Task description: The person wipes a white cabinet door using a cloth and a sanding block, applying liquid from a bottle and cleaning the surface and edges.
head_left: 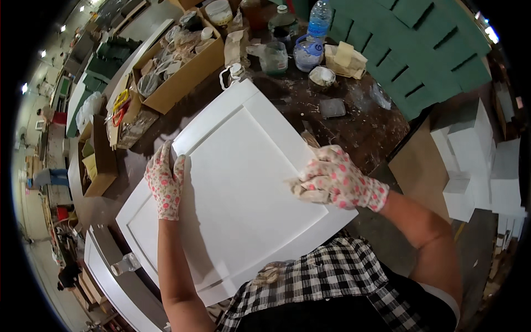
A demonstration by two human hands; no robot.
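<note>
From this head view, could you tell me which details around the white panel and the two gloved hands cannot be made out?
- The thing in the right hand: the curled glove hides all but a tan edge.
- The white cabinet door panel, near corner: covered by the checked shirt.
- The panel's surface under the left hand: hidden by the flat palm.
- The cardboard box, its contents: too small and jumbled.

A cardboard box [177, 77] of bagged bits sat at the surface's [365, 130] far left corner. Along the far edge stood a plastic water bottle [319, 19], jars [275, 57] and a small bowl [322, 76]. Green foam blocks [426, 50] lay at its right edge.
</note>
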